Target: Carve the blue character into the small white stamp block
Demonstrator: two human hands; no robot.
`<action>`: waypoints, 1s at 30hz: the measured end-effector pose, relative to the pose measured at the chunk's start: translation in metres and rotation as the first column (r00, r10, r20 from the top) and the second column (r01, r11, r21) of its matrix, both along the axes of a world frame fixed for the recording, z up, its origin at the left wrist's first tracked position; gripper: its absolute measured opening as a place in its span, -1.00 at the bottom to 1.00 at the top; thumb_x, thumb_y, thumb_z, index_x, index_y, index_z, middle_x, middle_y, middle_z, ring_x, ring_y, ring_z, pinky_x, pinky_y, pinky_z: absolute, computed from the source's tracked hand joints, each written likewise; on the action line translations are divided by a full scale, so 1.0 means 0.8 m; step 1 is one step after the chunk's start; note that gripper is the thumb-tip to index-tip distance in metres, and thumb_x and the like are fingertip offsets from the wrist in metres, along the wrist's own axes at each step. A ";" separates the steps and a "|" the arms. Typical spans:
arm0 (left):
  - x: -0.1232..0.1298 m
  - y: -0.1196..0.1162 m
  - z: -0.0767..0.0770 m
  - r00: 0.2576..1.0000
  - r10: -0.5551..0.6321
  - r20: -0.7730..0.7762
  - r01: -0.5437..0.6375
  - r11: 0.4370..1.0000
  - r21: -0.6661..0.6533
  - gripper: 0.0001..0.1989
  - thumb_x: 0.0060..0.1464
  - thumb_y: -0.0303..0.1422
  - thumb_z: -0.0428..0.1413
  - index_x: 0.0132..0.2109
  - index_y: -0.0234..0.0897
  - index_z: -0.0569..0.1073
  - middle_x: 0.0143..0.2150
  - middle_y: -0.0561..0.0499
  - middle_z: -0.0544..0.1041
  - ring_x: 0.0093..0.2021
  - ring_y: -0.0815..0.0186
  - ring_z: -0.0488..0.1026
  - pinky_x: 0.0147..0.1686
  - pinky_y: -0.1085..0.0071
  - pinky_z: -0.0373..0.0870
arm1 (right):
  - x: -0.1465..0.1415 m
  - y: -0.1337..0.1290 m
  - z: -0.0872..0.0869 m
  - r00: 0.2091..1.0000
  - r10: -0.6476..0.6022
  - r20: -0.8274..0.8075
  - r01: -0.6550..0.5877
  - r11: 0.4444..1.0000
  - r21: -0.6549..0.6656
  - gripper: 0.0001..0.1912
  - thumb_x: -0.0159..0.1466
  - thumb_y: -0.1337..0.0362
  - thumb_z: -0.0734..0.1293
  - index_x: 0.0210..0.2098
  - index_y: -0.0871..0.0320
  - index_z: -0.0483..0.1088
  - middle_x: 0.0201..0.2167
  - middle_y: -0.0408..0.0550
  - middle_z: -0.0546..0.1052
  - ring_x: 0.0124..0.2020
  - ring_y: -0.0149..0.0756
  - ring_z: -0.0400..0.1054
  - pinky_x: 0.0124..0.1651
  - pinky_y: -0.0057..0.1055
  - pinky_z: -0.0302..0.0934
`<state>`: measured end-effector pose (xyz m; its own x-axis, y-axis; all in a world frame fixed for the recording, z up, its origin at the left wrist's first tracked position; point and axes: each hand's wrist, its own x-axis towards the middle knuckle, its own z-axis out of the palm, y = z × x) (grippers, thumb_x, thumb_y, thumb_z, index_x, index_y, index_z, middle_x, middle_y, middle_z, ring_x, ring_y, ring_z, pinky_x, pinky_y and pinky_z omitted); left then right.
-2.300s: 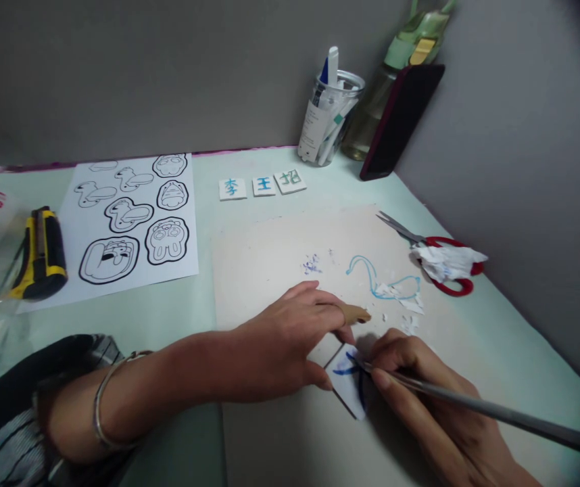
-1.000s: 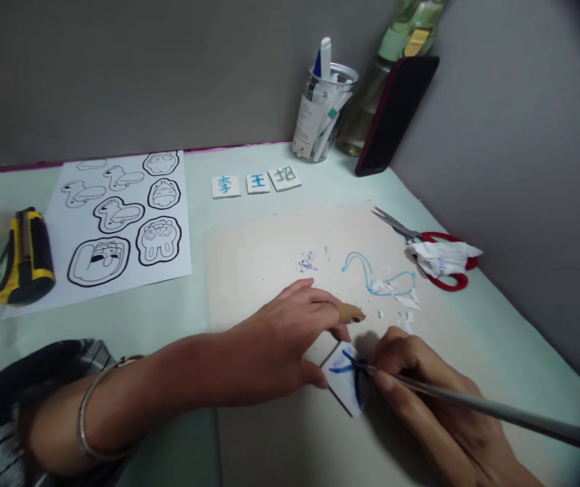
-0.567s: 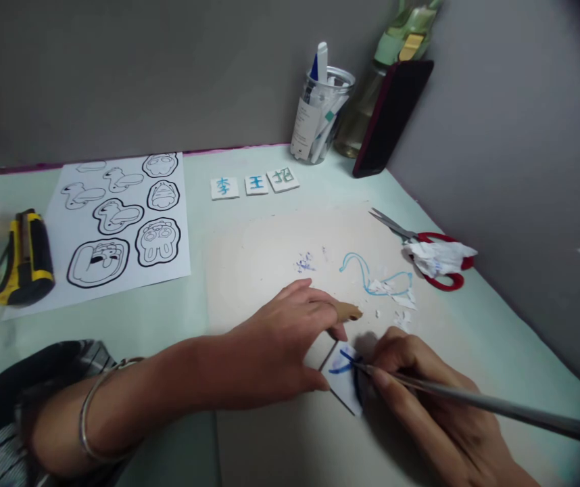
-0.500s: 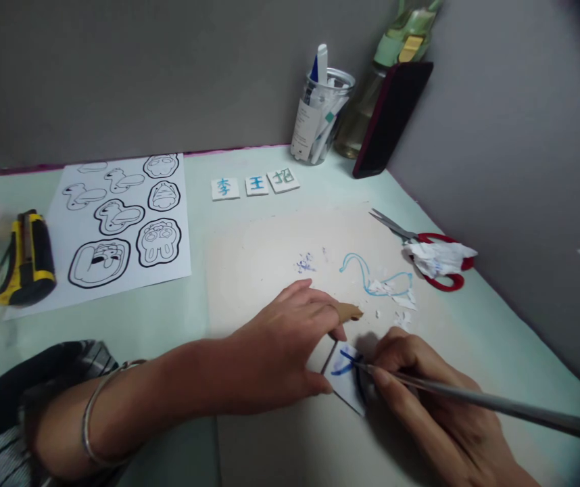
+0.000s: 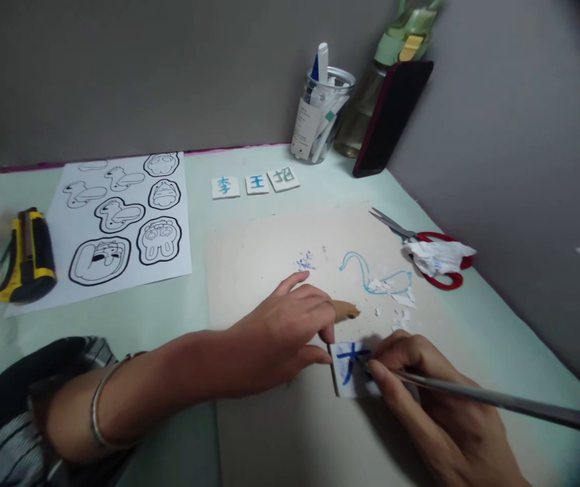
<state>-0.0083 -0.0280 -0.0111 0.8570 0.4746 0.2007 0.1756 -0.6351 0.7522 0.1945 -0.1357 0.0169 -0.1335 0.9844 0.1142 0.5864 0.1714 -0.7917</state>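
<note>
A small white tile [image 5: 345,384] with dark blue strokes lies on the pale board [image 5: 254,433]. My right hand [image 5: 432,399] grips a slim metallic tool [image 5: 487,399], its tip at the strokes and its long shaft reaching off to the right. My left hand [image 5: 290,338] touches the tile's upper left edge with thumb and fingertips. Just beyond those fingers is a brown pointed piece [image 5: 345,311]. White scraps [image 5: 400,318] and a light blue swan outline [image 5: 366,277] are on the board farther back.
Red-handled scissors [image 5: 439,237] with crumpled paper [image 5: 439,258] lie right. Three lettered tiles [image 5: 257,184], a pen jar [image 5: 315,128], a bottle [image 5: 361,101] and a dark phone [image 5: 394,118] stand or lie behind. A yellow-black cutter [image 5: 29,257] and printed sheet [image 5: 128,223] are left.
The tile has turned so that its edges sit squarer to the view, and more of its strokes show. My left fingers have shifted slightly with it; the tool stays in my right hand.
</note>
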 end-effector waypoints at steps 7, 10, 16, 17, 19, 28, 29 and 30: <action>0.000 -0.003 0.006 1.000 -0.012 -0.003 0.012 1.000 -0.020 -0.53 0.17 -0.38 0.26 0.18 -0.22 0.33 -0.17 0.05 0.57 0.08 0.21 0.44 0.40 -0.03 -0.20 | 0.002 -0.005 -0.001 0.999 0.009 0.035 -0.009 1.000 -0.013 -0.82 0.42 0.38 0.21 -0.33 0.04 0.24 -0.44 -0.20 0.42 -0.46 -0.37 0.34 -0.41 -0.45 0.26; 0.002 -0.004 0.009 1.000 0.007 -0.020 -0.008 0.999 -0.052 -0.57 0.17 -0.41 0.25 0.15 -0.24 0.36 -0.18 0.05 0.57 0.07 0.22 0.43 0.40 -0.04 -0.20 | 0.003 -0.007 0.000 0.998 0.018 0.056 -0.016 0.999 -0.031 -0.82 0.42 0.38 0.21 -0.33 0.04 0.23 -0.43 -0.21 0.41 -0.45 -0.39 0.33 -0.40 -0.47 0.26; 0.004 -0.005 0.012 0.999 0.011 -0.048 -0.013 0.999 -0.040 -0.70 0.20 -0.43 0.20 0.08 -0.20 0.45 -0.14 0.03 0.57 0.08 0.19 0.42 0.40 -0.09 -0.18 | 0.000 -0.005 0.008 0.993 0.047 0.107 -0.043 0.998 -0.037 -0.80 0.42 0.37 0.19 -0.35 0.03 0.21 -0.44 -0.23 0.42 -0.47 -0.41 0.34 -0.43 -0.50 0.26; 0.004 -0.005 0.011 0.999 0.010 -0.054 -0.012 1.000 -0.025 -0.73 0.21 -0.41 0.19 0.06 -0.19 0.47 -0.12 0.01 0.57 0.09 0.18 0.42 0.39 -0.11 -0.17 | -0.001 -0.005 0.009 0.992 0.053 0.113 -0.049 0.998 -0.037 -0.80 0.42 0.37 0.19 -0.35 0.03 0.21 -0.45 -0.23 0.42 -0.48 -0.41 0.34 -0.44 -0.50 0.26; 0.004 -0.005 0.009 0.998 0.009 -0.067 -0.009 1.000 -0.001 -0.75 0.23 -0.40 0.17 0.05 -0.15 0.49 -0.09 -0.01 0.57 0.13 0.15 0.40 0.39 -0.14 -0.17 | -0.001 -0.004 0.011 0.991 0.051 0.123 -0.047 0.998 -0.040 -0.80 0.41 0.35 0.19 -0.36 0.03 0.21 -0.45 -0.22 0.43 -0.49 -0.40 0.35 -0.44 -0.49 0.27; 0.003 -0.005 0.009 0.998 0.018 -0.060 -0.018 1.000 0.000 -0.74 0.19 -0.46 0.18 0.01 -0.14 0.53 -0.18 0.02 0.56 0.16 0.13 0.39 0.40 -0.14 -0.18 | -0.002 -0.007 0.009 0.993 0.070 0.095 -0.063 0.995 -0.074 -0.79 0.41 0.34 0.19 -0.38 0.03 0.23 -0.46 -0.19 0.45 -0.49 -0.37 0.38 -0.45 -0.46 0.29; 0.004 -0.005 0.009 0.998 0.018 -0.056 -0.018 1.000 -0.003 -0.75 0.19 -0.46 0.18 0.01 -0.15 0.53 -0.18 0.01 0.56 0.16 0.14 0.40 0.40 -0.14 -0.18 | -0.002 -0.008 0.008 0.994 0.070 0.083 -0.062 0.994 -0.091 -0.79 0.41 0.33 0.19 -0.38 0.03 0.24 -0.46 -0.18 0.45 -0.49 -0.36 0.38 -0.46 -0.45 0.30; 0.004 -0.005 0.009 0.998 0.017 -0.053 -0.017 1.000 -0.003 -0.75 0.19 -0.46 0.18 0.01 -0.15 0.53 -0.18 0.01 0.56 0.15 0.14 0.40 0.40 -0.13 -0.19 | -0.001 -0.010 0.007 0.995 0.068 0.069 -0.060 0.992 -0.111 -0.80 0.40 0.32 0.21 -0.38 0.03 0.25 -0.46 -0.17 0.45 -0.48 -0.34 0.38 -0.46 -0.44 0.31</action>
<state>-0.0054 -0.0322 -0.0041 0.8582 0.4898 0.1538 0.2259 -0.6293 0.7436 0.1937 -0.1436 0.0223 -0.2009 0.9796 -0.0054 0.6338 0.1258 -0.7632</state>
